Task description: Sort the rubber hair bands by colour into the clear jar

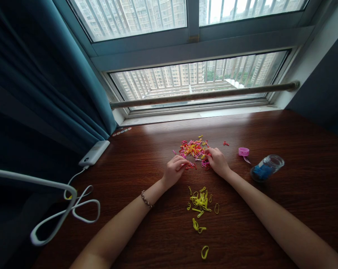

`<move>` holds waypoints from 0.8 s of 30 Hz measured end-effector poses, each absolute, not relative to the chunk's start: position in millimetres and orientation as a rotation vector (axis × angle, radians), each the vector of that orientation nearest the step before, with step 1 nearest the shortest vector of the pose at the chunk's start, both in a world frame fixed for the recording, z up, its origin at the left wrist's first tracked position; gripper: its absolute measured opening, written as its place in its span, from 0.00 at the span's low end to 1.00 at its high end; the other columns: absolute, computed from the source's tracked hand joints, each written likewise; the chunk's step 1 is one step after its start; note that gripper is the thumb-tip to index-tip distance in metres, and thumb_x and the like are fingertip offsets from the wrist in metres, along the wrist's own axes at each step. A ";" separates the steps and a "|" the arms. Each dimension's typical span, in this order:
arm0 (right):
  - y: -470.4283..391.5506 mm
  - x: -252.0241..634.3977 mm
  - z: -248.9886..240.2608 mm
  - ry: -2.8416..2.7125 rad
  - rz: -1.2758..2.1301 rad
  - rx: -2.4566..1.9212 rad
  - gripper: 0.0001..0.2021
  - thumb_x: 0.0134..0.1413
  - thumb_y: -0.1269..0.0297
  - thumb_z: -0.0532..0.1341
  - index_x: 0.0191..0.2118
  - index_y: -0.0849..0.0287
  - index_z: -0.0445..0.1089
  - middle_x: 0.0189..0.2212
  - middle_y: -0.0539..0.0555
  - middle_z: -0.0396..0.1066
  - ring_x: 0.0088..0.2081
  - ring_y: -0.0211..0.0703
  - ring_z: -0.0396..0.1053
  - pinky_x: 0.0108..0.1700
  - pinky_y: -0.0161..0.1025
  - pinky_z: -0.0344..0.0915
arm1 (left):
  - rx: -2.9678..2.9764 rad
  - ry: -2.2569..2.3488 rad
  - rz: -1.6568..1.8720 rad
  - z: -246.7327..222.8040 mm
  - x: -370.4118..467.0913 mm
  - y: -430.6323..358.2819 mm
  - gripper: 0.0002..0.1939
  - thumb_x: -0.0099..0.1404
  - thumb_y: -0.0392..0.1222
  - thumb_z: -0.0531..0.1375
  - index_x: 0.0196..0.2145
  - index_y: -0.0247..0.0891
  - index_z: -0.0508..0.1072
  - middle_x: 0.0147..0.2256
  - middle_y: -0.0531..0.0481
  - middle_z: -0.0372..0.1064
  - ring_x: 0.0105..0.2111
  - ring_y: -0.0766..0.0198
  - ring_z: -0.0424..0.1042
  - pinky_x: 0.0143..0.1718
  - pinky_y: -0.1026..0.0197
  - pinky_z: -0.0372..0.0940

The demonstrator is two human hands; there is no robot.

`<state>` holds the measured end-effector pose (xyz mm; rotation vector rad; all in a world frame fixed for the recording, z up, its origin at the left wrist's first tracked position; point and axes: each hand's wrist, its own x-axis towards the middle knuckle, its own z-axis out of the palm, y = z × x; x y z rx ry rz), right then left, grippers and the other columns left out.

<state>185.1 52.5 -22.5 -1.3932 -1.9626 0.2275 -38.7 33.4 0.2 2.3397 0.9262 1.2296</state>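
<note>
A mixed pile of pink, red, orange and yellow bands (192, 148) lies on the brown table. At its lower left edge is my left hand (174, 171), its fingers pinched together by some red and pink bands. My right hand (217, 161) reaches in from the right, fingertips closed at a yellow band on the pile's edge. What each fingertip grips is too small to make out. Nearer to me, a separate group of yellow bands (201, 200) is spread between my forearms, with a single yellow band (205, 252) closest.
Right of my hands are a pink ring-shaped roll (244, 151) and a tilted glass jar (266, 168) with blue contents. A small red band (226, 143) lies behind. At left are a white power strip (94, 153), a looped white cable (86, 203) and a blue curtain (81, 86).
</note>
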 end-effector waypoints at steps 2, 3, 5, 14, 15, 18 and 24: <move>52.7 185.8 -23.0 -1.984 0.214 -1.381 0.07 0.51 0.74 0.53 0.33 0.59 0.67 0.31 0.53 0.69 0.34 0.44 0.60 0.39 0.38 0.57 | 2.279 0.874 1.129 3.3 -29.6 20.4 0.05 0.60 0.37 0.56 0.32 0.36 0.71 0.32 0.47 0.69 0.35 0.64 0.67 0.39 0.60 0.63; 52.8 185.9 -23.3 -1.991 0.210 -1.381 0.07 0.51 0.74 0.53 0.33 0.59 0.67 0.31 0.53 0.69 0.35 0.44 0.60 0.39 0.38 0.57 | 2.255 0.838 1.054 4.5 -25.1 13.7 0.05 0.60 0.38 0.56 0.31 0.36 0.71 0.31 0.47 0.69 0.34 0.65 0.67 0.38 0.61 0.63; 52.9 185.9 -23.8 -1.996 0.209 -1.389 0.07 0.52 0.74 0.53 0.33 0.59 0.67 0.31 0.53 0.69 0.34 0.44 0.60 0.39 0.38 0.57 | 2.244 0.728 0.875 6.0 -17.1 1.8 0.06 0.60 0.39 0.56 0.31 0.35 0.71 0.30 0.47 0.69 0.32 0.66 0.67 0.36 0.63 0.63; 51.7 184.6 -22.1 -1.978 0.189 -1.421 0.07 0.52 0.73 0.52 0.33 0.59 0.66 0.31 0.54 0.68 0.35 0.45 0.60 0.40 0.38 0.57 | 2.465 0.412 0.563 6.8 -7.2 -6.2 0.06 0.57 0.43 0.59 0.27 0.40 0.73 0.32 0.50 0.71 0.40 0.63 0.63 0.46 0.59 0.57; 50.9 183.9 -21.5 -1.971 0.184 -1.423 0.07 0.52 0.73 0.52 0.33 0.59 0.66 0.31 0.55 0.68 0.36 0.45 0.60 0.40 0.38 0.57 | 2.492 0.430 0.560 6.8 -7.9 -5.3 0.07 0.57 0.44 0.58 0.27 0.41 0.73 0.33 0.50 0.70 0.41 0.63 0.62 0.47 0.58 0.56; 48.7 180.7 -17.4 -1.940 0.216 -1.388 0.08 0.51 0.75 0.51 0.33 0.60 0.65 0.31 0.56 0.67 0.36 0.44 0.61 0.40 0.38 0.58 | 2.576 0.452 0.545 8.0 -9.7 -4.9 0.08 0.58 0.46 0.57 0.29 0.42 0.74 0.36 0.50 0.70 0.44 0.61 0.61 0.49 0.56 0.53; 46.6 184.2 15.7 -1.844 0.490 -1.297 0.07 0.49 0.74 0.51 0.29 0.61 0.65 0.27 0.53 0.67 0.31 0.39 0.64 0.35 0.35 0.60 | 2.687 0.493 0.562 15.6 -18.9 1.0 0.09 0.62 0.43 0.53 0.34 0.42 0.73 0.38 0.50 0.69 0.47 0.61 0.60 0.51 0.55 0.51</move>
